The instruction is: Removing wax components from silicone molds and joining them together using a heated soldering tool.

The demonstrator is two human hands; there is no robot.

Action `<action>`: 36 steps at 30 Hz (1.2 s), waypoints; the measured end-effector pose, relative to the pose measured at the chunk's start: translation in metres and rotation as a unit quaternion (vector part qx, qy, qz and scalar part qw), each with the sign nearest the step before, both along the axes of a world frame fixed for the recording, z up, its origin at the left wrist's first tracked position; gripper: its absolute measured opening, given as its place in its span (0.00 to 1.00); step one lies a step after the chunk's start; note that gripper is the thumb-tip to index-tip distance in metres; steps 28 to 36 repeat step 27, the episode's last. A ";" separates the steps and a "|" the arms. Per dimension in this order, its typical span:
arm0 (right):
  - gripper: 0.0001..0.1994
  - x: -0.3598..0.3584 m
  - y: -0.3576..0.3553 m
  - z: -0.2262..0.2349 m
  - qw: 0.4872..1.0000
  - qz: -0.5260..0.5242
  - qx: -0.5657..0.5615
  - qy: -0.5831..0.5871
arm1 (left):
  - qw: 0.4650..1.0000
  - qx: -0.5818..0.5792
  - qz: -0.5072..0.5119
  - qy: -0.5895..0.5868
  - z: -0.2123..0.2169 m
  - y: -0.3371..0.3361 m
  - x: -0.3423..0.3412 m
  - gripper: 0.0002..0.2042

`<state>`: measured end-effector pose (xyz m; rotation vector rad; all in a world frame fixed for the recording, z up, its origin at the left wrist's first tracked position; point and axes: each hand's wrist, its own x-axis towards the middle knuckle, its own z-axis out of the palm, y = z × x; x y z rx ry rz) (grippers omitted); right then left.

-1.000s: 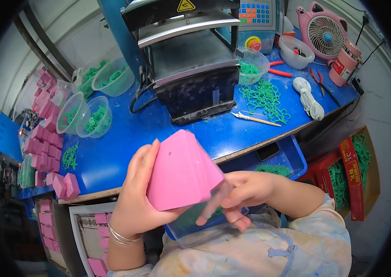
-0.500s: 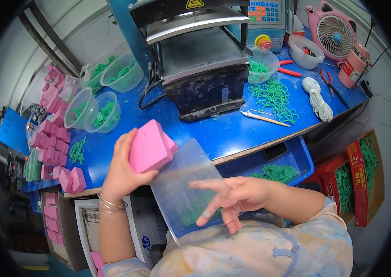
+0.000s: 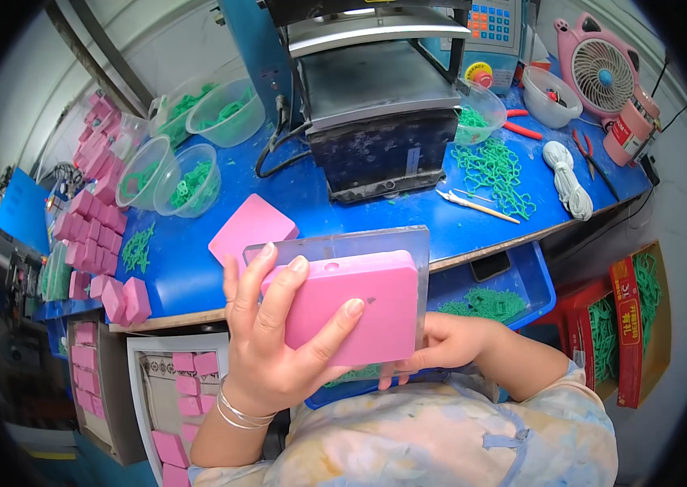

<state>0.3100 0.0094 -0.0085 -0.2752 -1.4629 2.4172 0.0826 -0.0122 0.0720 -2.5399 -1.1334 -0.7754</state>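
Resting in the left hand's [image 3: 274,341] closed grip, a pink block [image 3: 352,312] fronts a clear plate [image 3: 335,243], apparently held by the right hand [image 3: 441,345].

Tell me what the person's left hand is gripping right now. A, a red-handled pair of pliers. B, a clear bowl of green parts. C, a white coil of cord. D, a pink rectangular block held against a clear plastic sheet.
D: the left hand wraps its fingers over the pink block, which lies flat against the clear plastic sheet, with the right hand holding them from behind.
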 end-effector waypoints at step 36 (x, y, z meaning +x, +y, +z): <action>0.33 0.027 -0.005 0.012 0.988 -0.052 -0.143 -0.008 | 0.979 -0.196 -0.012 -0.046 -0.010 0.034 0.026 0.37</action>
